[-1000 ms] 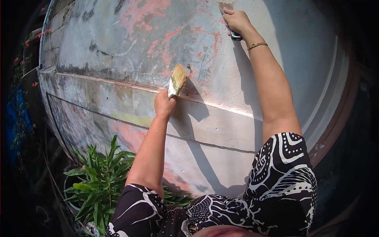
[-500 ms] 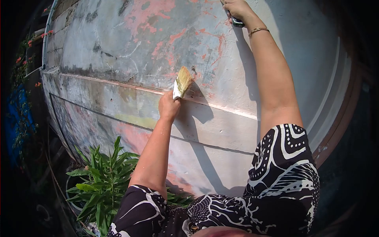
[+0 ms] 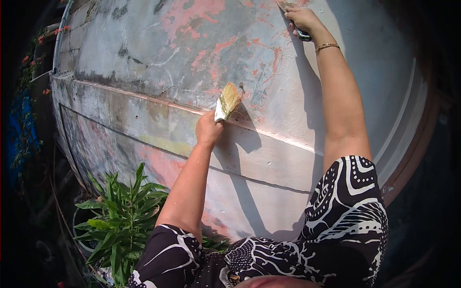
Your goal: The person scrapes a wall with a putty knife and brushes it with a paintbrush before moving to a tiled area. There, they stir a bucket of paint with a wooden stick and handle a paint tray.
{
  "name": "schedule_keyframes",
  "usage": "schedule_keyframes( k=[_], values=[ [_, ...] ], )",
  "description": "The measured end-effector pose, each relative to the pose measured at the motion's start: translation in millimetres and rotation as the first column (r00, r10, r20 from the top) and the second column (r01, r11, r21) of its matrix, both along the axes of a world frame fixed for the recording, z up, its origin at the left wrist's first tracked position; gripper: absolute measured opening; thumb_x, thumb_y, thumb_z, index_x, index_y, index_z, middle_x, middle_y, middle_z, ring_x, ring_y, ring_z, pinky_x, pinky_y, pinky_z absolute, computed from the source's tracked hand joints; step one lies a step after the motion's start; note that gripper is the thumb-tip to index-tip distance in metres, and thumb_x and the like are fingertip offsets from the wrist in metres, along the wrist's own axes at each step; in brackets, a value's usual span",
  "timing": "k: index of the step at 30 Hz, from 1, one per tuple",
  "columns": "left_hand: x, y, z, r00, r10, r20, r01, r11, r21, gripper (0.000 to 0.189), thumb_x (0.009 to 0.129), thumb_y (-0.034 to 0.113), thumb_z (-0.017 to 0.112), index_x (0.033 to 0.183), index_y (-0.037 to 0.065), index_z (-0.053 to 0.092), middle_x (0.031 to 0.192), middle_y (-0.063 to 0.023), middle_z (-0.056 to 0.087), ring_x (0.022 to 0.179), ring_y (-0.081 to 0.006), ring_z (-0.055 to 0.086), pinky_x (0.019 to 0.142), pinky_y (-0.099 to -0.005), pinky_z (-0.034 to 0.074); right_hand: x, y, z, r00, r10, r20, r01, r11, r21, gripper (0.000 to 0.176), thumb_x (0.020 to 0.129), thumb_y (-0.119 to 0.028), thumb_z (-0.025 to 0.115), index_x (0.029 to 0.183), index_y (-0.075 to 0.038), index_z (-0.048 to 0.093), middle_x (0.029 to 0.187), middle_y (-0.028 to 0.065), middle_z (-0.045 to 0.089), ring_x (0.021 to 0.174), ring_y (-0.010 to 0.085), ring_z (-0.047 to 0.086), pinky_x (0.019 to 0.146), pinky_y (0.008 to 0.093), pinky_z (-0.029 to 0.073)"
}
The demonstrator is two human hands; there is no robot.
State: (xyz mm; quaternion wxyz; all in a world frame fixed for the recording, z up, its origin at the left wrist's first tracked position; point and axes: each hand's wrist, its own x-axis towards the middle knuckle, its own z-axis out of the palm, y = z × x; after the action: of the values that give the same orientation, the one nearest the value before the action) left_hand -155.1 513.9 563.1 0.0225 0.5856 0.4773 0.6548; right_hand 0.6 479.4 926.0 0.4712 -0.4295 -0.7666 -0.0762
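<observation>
My left hand (image 3: 209, 128) is closed around a wide paintbrush (image 3: 228, 103), its pale bristles pointing up and a white ferrule or handle part above my fist. The brush overlaps the ledge of the wall in this view and casts a shadow to its right. Higher up, my right hand (image 3: 306, 21) grips a scraper (image 3: 284, 6) with a flat blade and a dark green handle end showing below the palm. Its blade lies close against the weathered wall (image 3: 158, 43), where grey paint and patches of pink show.
A leafy green plant (image 3: 120, 216) grows low at the left, by the wall's foot. A ledge (image 3: 144, 102) runs across the wall. Along the right side stands a raised, curved-looking border (image 3: 401, 129). Red flowers (image 3: 46, 91) and blue material (image 3: 25, 129) are at the far left.
My right hand and the scraper have shifted right and slightly down along the wall, and more of the blade shows. The view has moved a little; my left hand keeps the brush almost in place.
</observation>
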Motion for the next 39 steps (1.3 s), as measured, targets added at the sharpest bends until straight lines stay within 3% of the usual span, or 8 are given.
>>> schedule_keyframes(
  k=[3,14,17,18,21,29,30,39],
  values=[
    [-0.2,-1.5,0.3,1.000,0.005,-0.005,-0.005,1.000,0.000,0.016,0.070,0.009,0.053,0.083,0.004,0.060,0.085,-0.0176,0.060,0.083,-0.0375,0.055,0.072,-0.0445,0.043,1.0,9.8,-12.1,0.997,-0.073,-0.022,0.076,0.987,0.142,0.025,0.080,-0.014,0.052,0.101,-0.005,0.062,0.070,0.0084,0.060,0.051,0.0170,0.058,0.045,0.0292,0.051],
    [-0.8,-5.5,1.7,1.000,-0.003,-0.015,0.003,1.000,-0.015,0.014,0.070,0.008,0.053,0.081,0.004,0.059,0.084,-0.0173,0.060,0.083,-0.0372,0.055,0.072,-0.0444,0.043,0.3,-19.1,-0.6,0.972,0.095,-0.217,-0.116,0.989,-0.090,0.041,0.081,-0.016,0.059,0.121,-0.009,0.054,0.064,0.0017,0.055,0.046,0.0077,0.049,0.035,0.0254,0.044],
    [-0.9,-1.4,0.8,1.000,0.000,-0.020,-0.001,1.000,-0.013,0.014,0.069,0.008,0.053,0.081,0.004,0.059,0.084,-0.0174,0.059,0.082,-0.0373,0.055,0.071,-0.0447,0.043,23.8,-0.3,-20.9,0.970,0.048,-0.237,-0.046,0.999,0.015,0.032,0.080,-0.012,0.058,0.112,-0.009,0.061,0.066,0.0027,0.057,0.051,0.0106,0.052,0.043,0.0313,0.050],
    [-0.8,1.6,-0.3,1.000,0.018,-0.024,-0.018,1.000,-0.002,0.014,0.069,0.007,0.053,0.081,0.004,0.059,0.084,-0.0173,0.059,0.082,-0.0373,0.055,0.071,-0.0448,0.043,20.5,-3.9,-20.7,0.975,0.028,-0.221,-0.022,0.999,0.029,0.033,0.084,-0.020,0.057,0.116,-0.011,0.058,0.063,-0.0028,0.052,0.046,0.0058,0.046,0.036,0.0204,0.041],
    [4.8,1.6,-5.1,1.000,0.022,-0.013,-0.022,0.999,0.031,0.014,0.068,0.007,0.053,0.081,0.004,0.059,0.083,-0.0172,0.059,0.082,-0.0375,0.055,0.071,-0.0450,0.043,16.9,19.0,23.9,0.984,0.014,-0.176,0.002,0.996,0.089,0.033,0.085,-0.022,0.056,0.116,-0.011,0.058,0.063,-0.0027,0.051,0.046,0.0050,0.046,0.037,0.0177,0.040],
    [3.1,2.1,-5.6,0.999,0.037,-0.021,-0.036,0.999,0.036,0.013,0.067,0.005,0.053,0.079,0.004,0.058,0.080,-0.0165,0.058,0.080,-0.0373,0.054,0.069,-0.0447,0.043,39.7,-12.0,-6.2,0.972,0.070,-0.223,-0.073,0.997,-0.004,0.035,0.081,-0.014,0.059,0.115,-0.007,0.058,0.062,0.0020,0.052,0.048,0.0099,0.047,0.042,0.0268,0.046],
    [2.2,3.8,-4.5,0.999,0.037,-0.013,-0.037,0.998,0.041,0.013,0.067,0.005,0.053,0.079,0.004,0.058,0.080,-0.0164,0.058,0.080,-0.0372,0.054,0.069,-0.0446,0.043,38.9,-9.5,-2.0,0.980,0.039,-0.194,-0.040,0.999,-0.003,0.035,0.086,-0.022,0.056,0.119,-0.013,0.056,0.065,0.0005,0.055,0.047,0.0047,0.047,0.039,0.0198,0.043],
    [6.0,-1.9,-1.8,0.999,0.015,0.037,-0.016,0.999,0.043,0.019,0.067,0.005,0.054,0.084,0.006,0.061,0.080,-0.0158,0.058,0.080,-0.0367,0.055,0.069,-0.0437,0.043,30.3,-4.2,29.3,0.980,0.018,-0.196,-0.014,1.000,0.019,0.035,0.086,-0.020,0.055,0.120,-0.011,0.055,0.068,0.0029,0.057,0.050,0.0074,0.050,0.041,0.0223,0.045]
  ],
)
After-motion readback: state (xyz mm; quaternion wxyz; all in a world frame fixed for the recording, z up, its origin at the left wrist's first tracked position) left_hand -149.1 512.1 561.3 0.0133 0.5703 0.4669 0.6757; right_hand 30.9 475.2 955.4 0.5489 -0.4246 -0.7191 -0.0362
